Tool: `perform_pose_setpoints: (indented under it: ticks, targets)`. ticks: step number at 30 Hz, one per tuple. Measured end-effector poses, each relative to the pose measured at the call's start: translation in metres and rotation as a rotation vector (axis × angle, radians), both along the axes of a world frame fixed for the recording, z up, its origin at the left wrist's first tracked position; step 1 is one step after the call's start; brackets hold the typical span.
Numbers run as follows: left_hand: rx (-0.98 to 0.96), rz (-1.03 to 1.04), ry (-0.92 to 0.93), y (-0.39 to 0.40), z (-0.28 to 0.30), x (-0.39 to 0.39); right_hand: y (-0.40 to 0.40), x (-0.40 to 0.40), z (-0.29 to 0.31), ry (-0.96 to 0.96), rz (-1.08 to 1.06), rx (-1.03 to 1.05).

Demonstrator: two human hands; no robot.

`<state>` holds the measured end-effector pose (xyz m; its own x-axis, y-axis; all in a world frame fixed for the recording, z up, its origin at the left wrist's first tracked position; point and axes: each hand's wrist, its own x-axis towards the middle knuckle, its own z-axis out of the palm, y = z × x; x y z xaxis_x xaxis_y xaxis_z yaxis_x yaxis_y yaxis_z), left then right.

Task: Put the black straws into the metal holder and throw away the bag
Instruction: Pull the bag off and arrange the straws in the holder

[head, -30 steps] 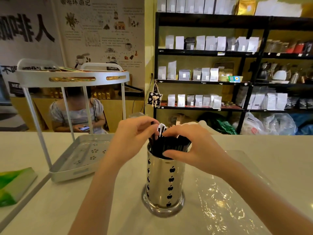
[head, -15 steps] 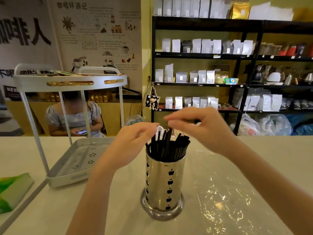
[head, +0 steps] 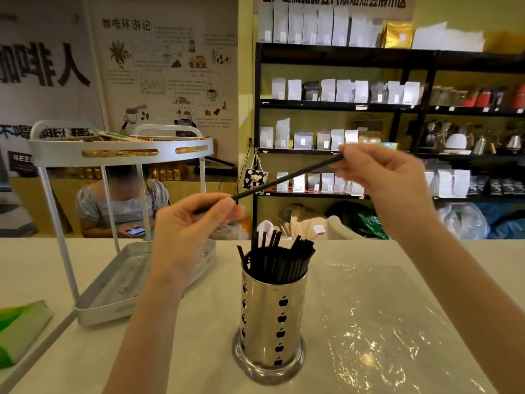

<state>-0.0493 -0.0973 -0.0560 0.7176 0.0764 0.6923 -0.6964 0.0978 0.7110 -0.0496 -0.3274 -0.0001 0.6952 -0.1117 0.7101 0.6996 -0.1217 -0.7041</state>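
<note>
Left hand (head: 196, 226) and right hand (head: 377, 174) each pinch one end of a single black straw (head: 287, 177), both grips closed on it. It slants above the metal holder (head: 272, 317) full of straws; clear bag (head: 383, 322) flat on table (head: 56, 351).

Counter (head: 42, 268) (pale): holder (head: 272, 317), perhaps bag (head: 377, 322)

Between your fingertips (head: 230, 207) you hold a single black straw (head: 287, 179); below them, more black straws (head: 279, 258) fill a shiny silver holder (head: 271, 322) patterned with columns of small black apple shapes. Beneath your right fingers lies a clear, glinting plastic bag (head: 377, 322) on the cream counter (head: 71, 362).
</note>
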Motion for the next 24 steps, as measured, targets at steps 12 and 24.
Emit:
perform_pose_setpoints:
  ticks: [12,24]
  targets:
    - [-0.237,0.287,-0.201,-0.005,0.009,-0.002,0.024,0.017,-0.082,0.114,-0.068,-0.395]
    - [0.425,0.298,-0.041,-0.024,-0.040,0.015,0.020,0.017,-0.110,0.533,0.287,-0.229]
